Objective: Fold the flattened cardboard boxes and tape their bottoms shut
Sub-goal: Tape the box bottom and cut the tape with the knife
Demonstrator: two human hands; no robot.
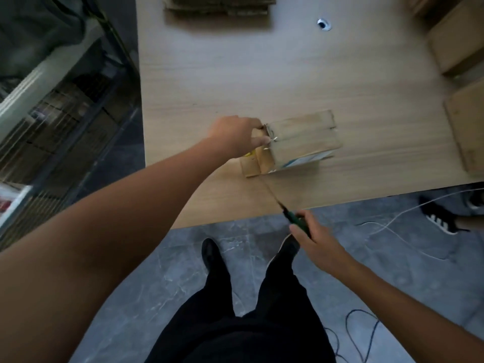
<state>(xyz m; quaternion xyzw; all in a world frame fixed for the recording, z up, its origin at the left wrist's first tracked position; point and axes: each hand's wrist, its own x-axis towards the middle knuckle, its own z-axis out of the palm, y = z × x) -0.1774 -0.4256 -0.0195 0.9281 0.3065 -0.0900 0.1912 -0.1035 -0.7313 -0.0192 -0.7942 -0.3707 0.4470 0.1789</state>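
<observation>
On the wooden table (235, 74), close to its near edge, lies a small cardboard box (301, 142) with loose flaps at its left end. The left hand (233, 136) is at nine o'clock of the box and grips this end: the fingers are curled over the top corner and the thumb presses just below them. From the same end a thin dark line (269, 189) runs toward five o'clock to a green-handled tool (298, 221); it is perhaps a stretched strip of tape, but the blur does not let me be sure. The right hand (314, 235), off the table at six o'clock of the box, holds the tool with its fingers wrapped round the handle. At twelve o'clock, at the far edge, lies a stack of flattened cardboard (217, 5). At two and three o'clock lie more boxes (455, 43). Cables (392, 224) lie on the grey floor at four o'clock.
</observation>
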